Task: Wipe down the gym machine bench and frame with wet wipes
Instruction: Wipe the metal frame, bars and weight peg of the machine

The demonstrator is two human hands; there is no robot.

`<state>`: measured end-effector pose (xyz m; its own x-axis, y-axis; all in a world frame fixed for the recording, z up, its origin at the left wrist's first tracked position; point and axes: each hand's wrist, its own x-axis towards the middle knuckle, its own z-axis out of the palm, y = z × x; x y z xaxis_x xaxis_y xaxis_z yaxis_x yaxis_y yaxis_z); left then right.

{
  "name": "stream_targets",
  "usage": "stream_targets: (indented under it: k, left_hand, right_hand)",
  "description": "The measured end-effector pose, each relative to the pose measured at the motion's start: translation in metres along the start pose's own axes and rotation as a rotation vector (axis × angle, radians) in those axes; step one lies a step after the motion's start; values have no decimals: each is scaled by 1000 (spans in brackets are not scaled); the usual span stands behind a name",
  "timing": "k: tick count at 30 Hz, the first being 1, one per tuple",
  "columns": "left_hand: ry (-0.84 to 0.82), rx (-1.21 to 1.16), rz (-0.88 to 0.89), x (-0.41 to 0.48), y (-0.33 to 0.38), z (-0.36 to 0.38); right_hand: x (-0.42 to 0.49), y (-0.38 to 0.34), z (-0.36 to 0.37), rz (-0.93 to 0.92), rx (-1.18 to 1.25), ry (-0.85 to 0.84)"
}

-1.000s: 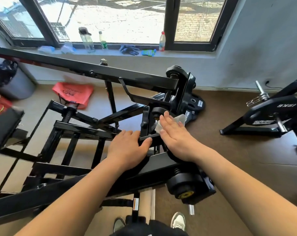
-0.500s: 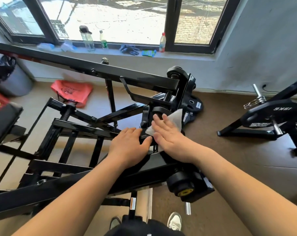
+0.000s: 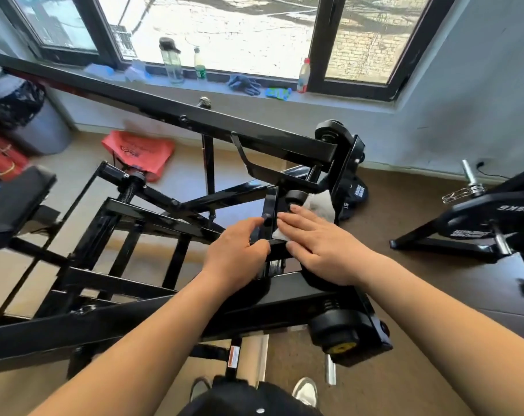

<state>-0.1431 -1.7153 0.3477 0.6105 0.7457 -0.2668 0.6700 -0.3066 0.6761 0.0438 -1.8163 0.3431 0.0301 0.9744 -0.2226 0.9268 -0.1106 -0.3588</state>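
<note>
Head view: wet wipe (image 3: 320,202) farther up frame (image 3: 272,205)

Daylight pouring through black-framed windows (image 3: 224,34), bottles (image 3: 171,60) and blue gloves (image 3: 244,84) sitting along the grey sill (image 3: 344,99), pale blue wall (image 3: 479,94) meeting brown floor (image 3: 404,211), grey bin (image 3: 41,127) standing left, red bag (image 3: 139,153) lying nearby.
</note>
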Motion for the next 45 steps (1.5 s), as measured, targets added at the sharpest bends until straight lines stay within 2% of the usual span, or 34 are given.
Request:
stream_targets:
  k: [4,6,8,13,17,23,26,28,31,33,36,39,42,45]
  left_hand:
    - [19,-27,-13,-2,1,-2]
    - [29,-37,-17,-3,1,-3]
    - [39,-45,-18,-4,1,-5]
    - [28,-21,-22,-3,1,-3]
    - [14,53,-33,0,5,-1]
    - [28,51,-35,-2,5,-2]
    - [19,49,-45,0,3,0]
    - [14,46,-55,1,1,2]
    - [11,40,-58,0,0,3]
    - [18,29,-53,1,0,3]
    - [20,26,-50,1,0,2]
    - [22,27,-52,0,-1,2]
    - [20,27,-41,0,0,2]
    - [16,55,-42,0,2,3]
  right_hand:
    - [26,-13,-3,-85,-209,-30]
    - [24,-12,-3,-103,-225,-4]
    - [8,-2,-6,-106,-104,-1]
    - [-39,24,-9,49,366,-66]
    - [-19,15,9,104,497,-51]
    - [-45,17,26,211,719,237]
    - [-72,30,28,421,766,285]
    - [-85,32,20,478,971,294]
    - [-90,12,6,428,1298,318]
    - [-83,-4,2,339,1249,249]
    - [-75,-13,14,197,875,119]
    - [-82,-17,20,163,684,148]
    - [-92,-15,10,172,679,160]
    - [-80,-20,0,177,655,32]
